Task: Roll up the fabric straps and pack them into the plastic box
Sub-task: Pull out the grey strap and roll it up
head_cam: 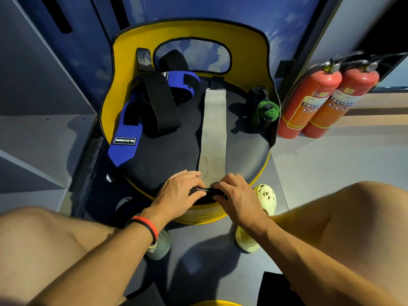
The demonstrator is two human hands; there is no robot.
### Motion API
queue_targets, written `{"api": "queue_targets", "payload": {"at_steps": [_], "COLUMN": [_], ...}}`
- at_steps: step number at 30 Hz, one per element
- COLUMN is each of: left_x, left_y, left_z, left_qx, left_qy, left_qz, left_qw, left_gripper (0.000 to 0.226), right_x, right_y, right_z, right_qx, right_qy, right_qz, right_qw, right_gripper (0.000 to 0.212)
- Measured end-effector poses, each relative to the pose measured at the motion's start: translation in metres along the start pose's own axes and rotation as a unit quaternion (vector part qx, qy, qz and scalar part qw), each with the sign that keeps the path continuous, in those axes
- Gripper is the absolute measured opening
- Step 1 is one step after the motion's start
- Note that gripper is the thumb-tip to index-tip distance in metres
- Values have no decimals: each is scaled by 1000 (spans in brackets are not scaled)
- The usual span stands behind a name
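A long grey strap (213,133) lies flat down the middle of the black seat (167,155) of a yellow chair (249,51), its far end capped by a short black tab (216,82) near the backrest. Its near end disappears into a small dark roll (208,192) at the seat's front edge, and that is where I have both hands working. My left hand (178,191) is curled over the left end of the roll, thumb and fingers pinching it; my right hand (237,193) clamps the right end the same way, fingertips pressed down on top. The roll sits between the two hands, touching both, with the unrolled grey length running away from them toward the backrest.

To the left on the seat, a blue strap (125,133) with a white-lettered label lies angled, its pointed end hanging over the seat edge, and a black strap (157,100) is draped across it. At the right edge of the seat a green strap (266,110) lies bunched beside a dark bundle (258,91). Two red fire extinguishers (318,100) stand on the floor to the right of the chair. A red and black band (148,226) circles my left wrist. A pale yellow perforated shoe (266,197) shows under my right wrist. The plastic box is not something I can make out here.
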State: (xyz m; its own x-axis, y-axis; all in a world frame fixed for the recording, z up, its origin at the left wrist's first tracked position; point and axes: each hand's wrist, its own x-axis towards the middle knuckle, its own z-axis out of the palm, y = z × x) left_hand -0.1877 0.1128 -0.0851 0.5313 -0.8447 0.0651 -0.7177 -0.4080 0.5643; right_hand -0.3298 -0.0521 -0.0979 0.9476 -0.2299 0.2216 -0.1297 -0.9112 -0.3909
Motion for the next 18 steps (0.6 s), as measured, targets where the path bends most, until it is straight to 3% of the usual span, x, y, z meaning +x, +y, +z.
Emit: {"api": "queue_targets", "payload": {"at_steps": [12,18], "left_x": [14,14], "left_y": [-4,-4], "left_z": [6,8], "left_qx": [-66,-30], "left_qy": [20,24], "left_qz": [-111,-101], "left_qw": [991,994], "left_gripper": [9,7], "right_x": [-13,-18], "right_y": [7,13], "right_z": [9,14], "right_qx": [-126,-147], "right_qy": [22,35], "right_qz": [-107,-102], "right_qw": [986,983], "right_gripper": [26,31]}}
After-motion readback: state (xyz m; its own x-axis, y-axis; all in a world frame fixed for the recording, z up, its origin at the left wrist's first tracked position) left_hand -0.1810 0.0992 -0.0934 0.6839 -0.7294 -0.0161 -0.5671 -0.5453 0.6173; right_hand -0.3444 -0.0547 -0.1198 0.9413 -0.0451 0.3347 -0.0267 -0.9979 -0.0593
